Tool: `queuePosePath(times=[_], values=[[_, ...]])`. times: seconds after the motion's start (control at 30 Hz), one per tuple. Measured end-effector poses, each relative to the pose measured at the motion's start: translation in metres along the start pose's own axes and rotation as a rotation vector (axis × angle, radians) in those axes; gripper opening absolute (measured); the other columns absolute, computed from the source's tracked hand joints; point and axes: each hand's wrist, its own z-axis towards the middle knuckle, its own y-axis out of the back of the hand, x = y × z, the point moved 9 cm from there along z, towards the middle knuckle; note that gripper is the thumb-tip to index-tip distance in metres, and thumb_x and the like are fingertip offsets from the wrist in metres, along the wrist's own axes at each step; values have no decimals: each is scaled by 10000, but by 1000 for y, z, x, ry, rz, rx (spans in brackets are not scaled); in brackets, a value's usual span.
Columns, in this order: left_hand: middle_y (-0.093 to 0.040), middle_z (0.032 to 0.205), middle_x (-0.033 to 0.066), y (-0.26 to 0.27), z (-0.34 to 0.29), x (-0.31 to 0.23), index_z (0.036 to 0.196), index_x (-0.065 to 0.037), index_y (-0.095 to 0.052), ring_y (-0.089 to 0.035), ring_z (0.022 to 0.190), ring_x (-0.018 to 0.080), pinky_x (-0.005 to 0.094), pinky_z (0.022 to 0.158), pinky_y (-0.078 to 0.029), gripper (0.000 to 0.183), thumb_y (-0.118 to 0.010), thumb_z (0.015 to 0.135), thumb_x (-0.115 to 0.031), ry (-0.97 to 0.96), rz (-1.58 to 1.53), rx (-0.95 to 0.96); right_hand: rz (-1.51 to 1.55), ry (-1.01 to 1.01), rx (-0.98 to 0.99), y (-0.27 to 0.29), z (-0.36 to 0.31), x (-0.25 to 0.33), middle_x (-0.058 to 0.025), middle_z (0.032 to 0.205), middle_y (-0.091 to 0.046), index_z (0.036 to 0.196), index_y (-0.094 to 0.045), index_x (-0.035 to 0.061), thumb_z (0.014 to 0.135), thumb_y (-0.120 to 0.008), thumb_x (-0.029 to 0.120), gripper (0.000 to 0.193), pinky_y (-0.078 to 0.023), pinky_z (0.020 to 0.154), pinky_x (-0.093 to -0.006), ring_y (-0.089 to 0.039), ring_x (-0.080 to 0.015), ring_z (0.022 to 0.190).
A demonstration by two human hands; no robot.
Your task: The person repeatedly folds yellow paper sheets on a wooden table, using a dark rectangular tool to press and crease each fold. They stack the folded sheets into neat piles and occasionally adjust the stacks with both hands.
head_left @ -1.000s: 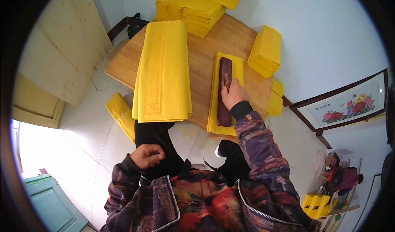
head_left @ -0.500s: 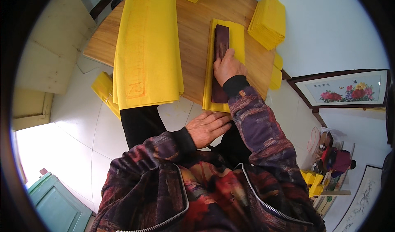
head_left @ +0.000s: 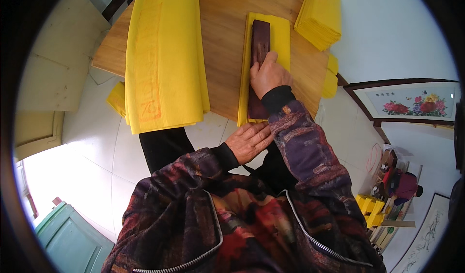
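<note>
A long dark reddish-brown wooden block (head_left: 260, 33) lies lengthwise along the left part of a narrow yellow paper stack (head_left: 281, 35) on the table. My right hand (head_left: 271, 77) is closed round the raised grip in the middle of the block. At the near end of that stack, my left hand (head_left: 248, 142) lies with fingers stretched out, the fingertips by the paper's edge; whether they touch it I cannot tell. To the left, a larger pile of yellow sheets (head_left: 169, 60) hangs over the table's near edge, with an orange printed strip down its top sheet.
The wooden table (head_left: 223, 55) has a curved edge. More folded yellow paper (head_left: 319, 18) stands at its far right. A yellow bundle (head_left: 116, 98) sits below the table's left side. A framed flower picture (head_left: 407, 102) leans at the right, and a person (head_left: 403, 186) shows at the lower right.
The view has shifted slightly. My left hand's fingertips are a little closer to the near end of the narrow stack. My right hand keeps its hold on the block.
</note>
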Motion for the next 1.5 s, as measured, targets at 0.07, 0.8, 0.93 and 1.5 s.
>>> queuePosePath(times=[0.07, 0.8, 0.93, 1.5], values=[[-553, 1080, 88, 0, -1, -1, 980, -69, -583, -507, 1039, 248, 370, 863, -394, 300, -624, 703, -179, -2, -8, -10, -7, -14, -9, -1, -2, -2, -230, 744, -621, 889, -448, 5, 811, -552, 287, 310, -482, 623, -487, -616, -390, 691], [-522, 1031, 172, 51, 43, 89, 1102, 19, -504, -550, 865, 286, 344, 755, -465, 376, -605, 745, -46, 704, -253, -173, 2065, -72, 20, 17, -138, -245, -56, 839, -575, 1114, -522, 50, 945, -371, 313, 347, -465, 534, -286, -552, -151, 625], [-574, 916, 163, 19, 35, 150, 1085, 58, -503, -578, 806, 224, 310, 716, -479, 427, -654, 734, -132, 1022, -290, -124, 2171, -360, -96, -21, -173, -281, -52, 814, -590, 1053, -533, 71, 939, -380, 328, 320, -470, 534, -280, -565, -147, 640], [-590, 729, 158, 7, 32, 182, 787, -12, -525, -592, 703, 288, 355, 644, -480, 307, -732, 614, -159, 1153, 0, 15, 1543, -171, -320, -28, -179, -309, -86, 1005, -600, 1069, -555, -24, 960, -341, 208, 333, -432, 808, -300, -567, -153, 898]])
